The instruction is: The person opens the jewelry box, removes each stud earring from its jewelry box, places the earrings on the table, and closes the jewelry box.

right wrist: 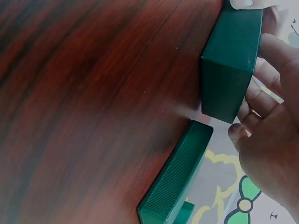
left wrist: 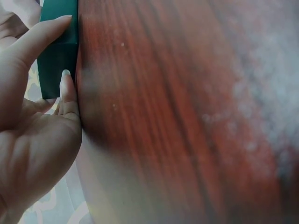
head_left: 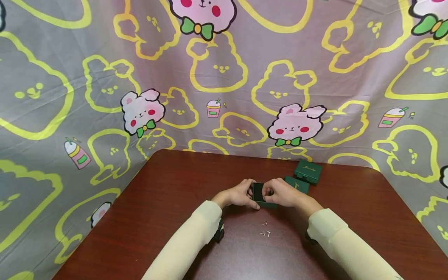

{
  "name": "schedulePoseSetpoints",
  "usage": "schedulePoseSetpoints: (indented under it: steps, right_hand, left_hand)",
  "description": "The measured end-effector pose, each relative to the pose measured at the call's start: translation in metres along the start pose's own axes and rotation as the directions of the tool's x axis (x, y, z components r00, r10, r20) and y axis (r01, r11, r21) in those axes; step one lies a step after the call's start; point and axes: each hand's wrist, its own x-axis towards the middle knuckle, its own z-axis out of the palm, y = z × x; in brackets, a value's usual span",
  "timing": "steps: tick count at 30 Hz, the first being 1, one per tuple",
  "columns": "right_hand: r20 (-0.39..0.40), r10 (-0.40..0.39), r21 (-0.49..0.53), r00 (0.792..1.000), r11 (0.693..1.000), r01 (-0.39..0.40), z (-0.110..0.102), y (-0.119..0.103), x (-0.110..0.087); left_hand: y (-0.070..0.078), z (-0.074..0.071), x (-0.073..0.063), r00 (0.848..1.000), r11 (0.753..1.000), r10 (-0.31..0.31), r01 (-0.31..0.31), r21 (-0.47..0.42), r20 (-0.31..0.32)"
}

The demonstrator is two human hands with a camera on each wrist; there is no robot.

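On the table stands a small open green box (head_left: 268,204) with a black lining (head_left: 258,191). My left hand (head_left: 240,193) grips its left side, thumb along the near wall and fingers round the far end. From the right, my right hand (head_left: 281,192) reaches over the rim with bent fingers, the thumb and index fingertips down at the black lining. Whether they pinch something small there I cannot tell. In the right wrist view the box's outer wall (right wrist: 231,70) hides those fingertips. Small light-coloured pins (head_left: 265,224) lie on the table nearer to me.
Just behind my right hand lies a flat green piece (head_left: 296,183) with a gold mark. Beyond it is a green case (head_left: 308,171) with gold lettering on top. The brown table (head_left: 168,217) meets a patterned cloth (head_left: 241,101) at the back.
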Motion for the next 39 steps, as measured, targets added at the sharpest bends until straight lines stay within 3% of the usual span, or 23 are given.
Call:
schedulePoseSetpoints:
  steps: [13, 28, 39]
  right_hand:
    - [0.025, 0.01, 0.027, 1.0, 1.0, -0.011, -0.0038, -0.0013, -0.0017]
    - [0.034, 0.002, 0.037, 0.999, 0.999, -0.003, -0.0066, -0.0016, -0.0056]
    - [0.026, -0.005, 0.037, 1.0, 0.999, 0.004, -0.0099, -0.0015, -0.0084]
  left_hand:
    - [0.0022, -0.0005, -0.0011, 1.0, 0.999, -0.008, 0.008, -0.04, 0.007]
    - [0.0007, 0.0001, -0.0012, 1.0, 1.0, -0.016, 0.016, 0.024, 0.003]
    - [0.001, -0.0004, -0.0009, 1.0, 1.0, -0.015, 0.015, -0.007, 0.003]
